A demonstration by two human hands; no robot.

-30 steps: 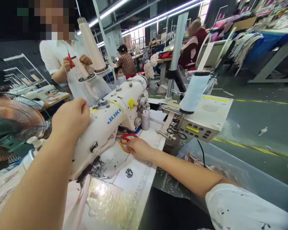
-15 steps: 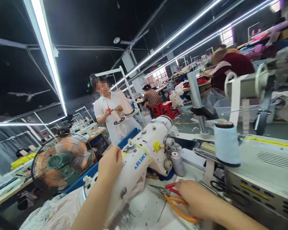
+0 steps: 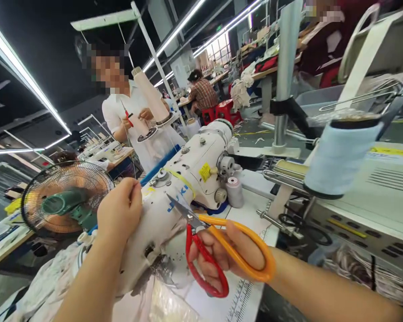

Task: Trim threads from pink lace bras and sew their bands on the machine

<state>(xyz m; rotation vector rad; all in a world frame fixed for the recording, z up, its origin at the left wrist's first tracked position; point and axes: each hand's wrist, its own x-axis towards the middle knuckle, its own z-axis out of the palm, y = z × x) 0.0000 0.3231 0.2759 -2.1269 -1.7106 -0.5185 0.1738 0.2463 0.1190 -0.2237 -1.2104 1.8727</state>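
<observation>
My right hand (image 3: 221, 257) holds a pair of scissors (image 3: 218, 243) with one red and one orange handle loop, lifted off the table, blades pointing up-left toward the white JUKI sewing machine (image 3: 188, 179). My left hand (image 3: 119, 212) is raised beside the machine's head end, thumb and fingers pinched on a thin thread (image 3: 133, 156) that runs upward. Printed fabric (image 3: 53, 286) lies under my left forearm.
A pale blue thread cone (image 3: 337, 158) stands at right above a control box (image 3: 372, 210). A small grey spool (image 3: 234, 192) sits by the machine. A fan (image 3: 65, 197) stands at left. A person in white (image 3: 134, 120) holds red snips behind the machine; others work farther back.
My right hand picked the scissors up from the table and raised them toward the machine. My left hand stayed pinched by the machine head. The view tilted up, then settled lower.
</observation>
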